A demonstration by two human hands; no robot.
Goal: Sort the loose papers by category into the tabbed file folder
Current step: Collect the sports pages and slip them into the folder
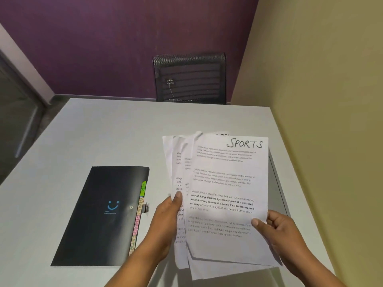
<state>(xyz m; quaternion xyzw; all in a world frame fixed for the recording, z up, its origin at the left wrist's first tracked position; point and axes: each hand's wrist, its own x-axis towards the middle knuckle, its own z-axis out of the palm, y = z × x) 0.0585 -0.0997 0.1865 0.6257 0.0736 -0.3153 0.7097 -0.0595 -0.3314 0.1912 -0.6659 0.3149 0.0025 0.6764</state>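
Sorting not yet begun: we hold the whole fanned stack of papers (223,195).

Our left hand (165,220) and right hand (284,233) pinch its edges, "SPORTS" sheet (230,183) uppermost; the black tabbed folder (101,216) lies closed just left of our left hand.

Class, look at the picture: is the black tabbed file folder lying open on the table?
No. The black folder lies closed on the table, coloured tabs showing along its right edge, while both hands hold the papers beside it.
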